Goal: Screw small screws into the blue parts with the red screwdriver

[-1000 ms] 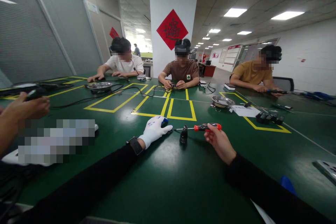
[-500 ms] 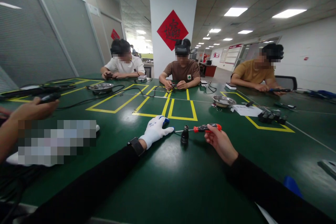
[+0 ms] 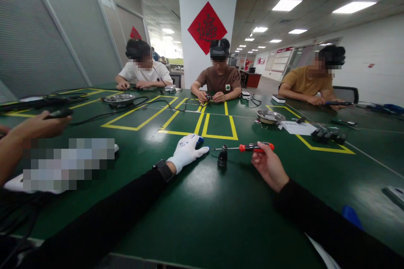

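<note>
My right hand, bare, is closed around the red and black handle of a screwdriver. Its thin shaft points left, level above the table, and passes behind the top of a small black cone-shaped part that stands upright with a metal-looking tip. My left hand wears a white glove with blue on the palm side and lies low at the table, thumb stretched toward the screwdriver's tip with a small gap between. Nothing shows in it, though its palm side is hidden.
Several black parts lie by a white paper and a metal bowl at right. Yellow tape marks the green table. A co-worker's hand holds a dark object at left. Three people sit across.
The screwdriver and my right hand have shifted right, so its tip has moved away from my left thumb. The view has tilted slightly. My left hand stays nearly in place.
</note>
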Demonstrator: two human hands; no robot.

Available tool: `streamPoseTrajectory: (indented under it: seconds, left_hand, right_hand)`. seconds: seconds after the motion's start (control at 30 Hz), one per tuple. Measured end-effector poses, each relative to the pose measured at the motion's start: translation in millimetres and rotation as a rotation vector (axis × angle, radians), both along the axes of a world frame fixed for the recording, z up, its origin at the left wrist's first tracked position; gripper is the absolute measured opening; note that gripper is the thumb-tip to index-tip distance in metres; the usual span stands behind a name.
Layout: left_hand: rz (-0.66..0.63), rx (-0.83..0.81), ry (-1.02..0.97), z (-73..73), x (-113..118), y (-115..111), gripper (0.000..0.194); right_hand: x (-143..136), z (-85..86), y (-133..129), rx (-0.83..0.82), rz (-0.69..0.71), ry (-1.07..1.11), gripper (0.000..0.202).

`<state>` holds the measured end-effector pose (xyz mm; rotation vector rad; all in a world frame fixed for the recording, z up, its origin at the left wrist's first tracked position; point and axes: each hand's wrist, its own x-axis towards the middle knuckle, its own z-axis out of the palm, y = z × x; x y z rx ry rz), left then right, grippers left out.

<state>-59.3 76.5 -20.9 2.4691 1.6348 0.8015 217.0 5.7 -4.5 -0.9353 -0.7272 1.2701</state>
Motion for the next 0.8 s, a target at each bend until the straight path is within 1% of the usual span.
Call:
streamPoseTrajectory:
  seconds: [0.07,0.17,0.27,0.37,0.43,0.53,0.63,0.7,0.8]
  left_hand:
    - [0.018,-0.007,-0.061,0.9,1,-1,0.044]
    - [0.036,0.019,-0.218,5.6,5,-4,0.038]
    - [-0.022,0.050,-0.328,14.3,11,-10,0.039]
    - [-0.072,0.005,-0.374,22.9,15,-18,0.048]
    - [-0.111,-0.034,-0.407,26.1,17,-22,0.048]
    - [-0.206,-0.064,-0.470,26.7,18,-25,0.044]
    - [-0.288,-0.063,-0.519,24.8,18,-25,0.045]
    - [-0.297,-0.067,-0.550,23.4,18,-25,0.045]
    - [-0.293,-0.096,-0.586,22.5,18,-25,0.039]
  right_hand:
    - [0,1.5,-1,-0.001,-0.001,0.019,0.021]
    - [-1,4.0,-3,-0.008,-0.002,0.056,0.021]
    - [-2,6.2,-4,0.001,0.001,0.080,0.022]
    - [-3,7.9,-6,0.032,0.041,0.065,0.024]
    - [-4,8.8,-7,0.050,0.074,0.055,0.024]
    - [-5,9.3,-8,0.064,0.100,0.076,0.023]
    - [-5,8.8,-8,0.062,0.113,0.105,0.021]
    - [-4,8.4,-7,0.061,0.114,0.112,0.021]
    - [-3,8.8,-6,0.069,0.115,0.124,0.022]
